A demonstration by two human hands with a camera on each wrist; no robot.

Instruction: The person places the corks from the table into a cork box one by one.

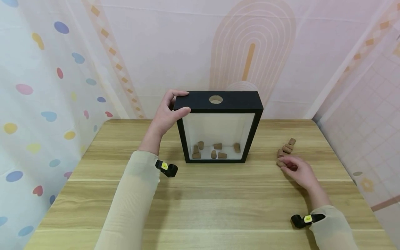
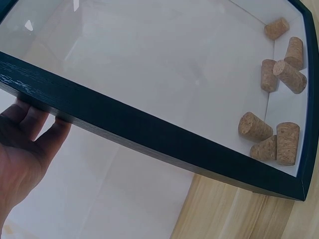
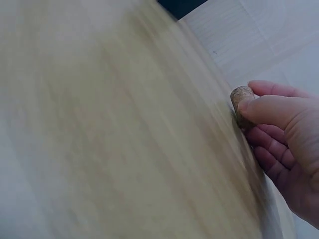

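While both hands work: scene set on a wooden table (image 1: 218, 205), backdrop of pastel printed sheets.
Frame box: black shadow box (image 1: 218, 104) stands upright near table centre, glass front toward the person, round hole (image 1: 216, 99) in its top edge.
Inside box: corks (image 1: 215, 151) lie loose on the bottom, approx. seven; left wrist view shows them bunched at one end behind the glass.
L hand: left hand (image 1: 167, 113) grips the box's top left corner, thumb on the front edge, fingers curled over the top and back.
R hand: right hand (image 1: 297, 170) low on the table, right of the box and well apart from it, fingers curled; pinches a cork (image 3: 241, 102) betw. thumb and fingers, per right wrist view (blurred).
Loose pile: small row of corks (image 1: 287, 147) on the table, just beyond the right hand, nearest ones touching its fingertips.
Sleeves: beige, each w/ a black wrist cam (image 1: 167, 168) w/ yellow tag.
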